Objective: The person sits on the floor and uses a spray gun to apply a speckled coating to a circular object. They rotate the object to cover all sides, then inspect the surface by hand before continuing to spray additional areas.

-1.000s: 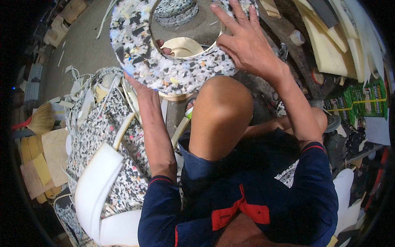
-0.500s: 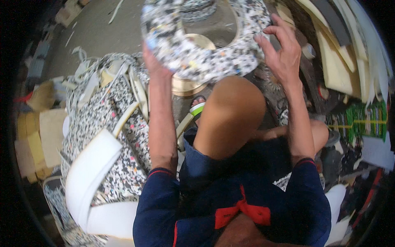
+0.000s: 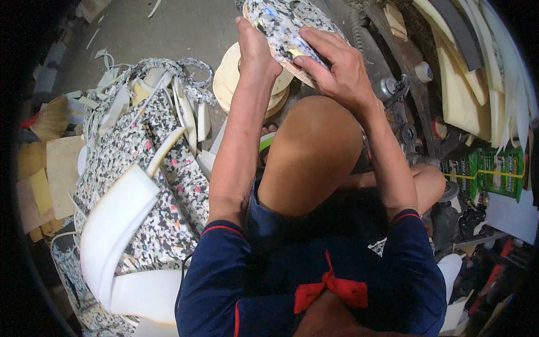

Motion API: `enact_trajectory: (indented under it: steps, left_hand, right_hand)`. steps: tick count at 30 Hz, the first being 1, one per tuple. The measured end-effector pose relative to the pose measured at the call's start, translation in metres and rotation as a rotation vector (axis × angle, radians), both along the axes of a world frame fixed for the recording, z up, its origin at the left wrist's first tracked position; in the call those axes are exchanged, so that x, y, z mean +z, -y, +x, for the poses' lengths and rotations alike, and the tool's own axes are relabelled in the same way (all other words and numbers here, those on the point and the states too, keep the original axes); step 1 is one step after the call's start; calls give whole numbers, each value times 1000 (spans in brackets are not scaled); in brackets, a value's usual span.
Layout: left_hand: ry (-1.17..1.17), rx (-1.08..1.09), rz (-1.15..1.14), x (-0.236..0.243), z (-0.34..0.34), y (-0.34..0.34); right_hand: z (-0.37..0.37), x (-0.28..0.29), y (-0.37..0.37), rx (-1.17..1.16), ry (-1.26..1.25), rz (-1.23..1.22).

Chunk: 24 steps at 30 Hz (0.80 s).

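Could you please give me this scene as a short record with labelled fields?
View: head camera, looking down
Held piece: speckled foam piece, tilted, between both hands
Left hand: at its left edge, fingers mostly hidden
Right hand: touching its right part
Below the piece: cream round pieces, stacked
Left side: large speckled foam mass, curved white foam pieces, broom
Right side: cream sheets, green packets
Hidden: the held piece's far side and full outline
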<state>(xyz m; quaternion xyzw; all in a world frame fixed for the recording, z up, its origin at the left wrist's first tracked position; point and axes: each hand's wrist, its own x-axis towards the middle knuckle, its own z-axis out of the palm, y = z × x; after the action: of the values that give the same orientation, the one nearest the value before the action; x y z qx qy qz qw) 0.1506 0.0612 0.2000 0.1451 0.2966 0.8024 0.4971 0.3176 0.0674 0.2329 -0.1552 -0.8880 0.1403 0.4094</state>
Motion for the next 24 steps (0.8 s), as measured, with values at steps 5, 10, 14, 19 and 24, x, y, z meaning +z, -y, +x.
enact_trajectory:
  steps: [5, 10, 14, 19, 24]
  left_hand:
    - [-72, -7, 4, 2, 2, 6]
    - [-10, -45, 112, 1, 1, 10]
    - [-50, 27, 58, -2, 7, 13]
    - [-176, 91, 42, 0, 13, 21]
    - [-162, 60, 28, 5, 12, 29]
  right_hand:
    - [-2, -5, 2, -46, -10, -31]
    - [-7, -5, 6, -84, -53, -57]
    - [-6, 1, 5, -84, -81, -134]
    - [-5, 2, 5, -150, -91, -240]
    - [-11, -4, 2, -86, -219, -525]
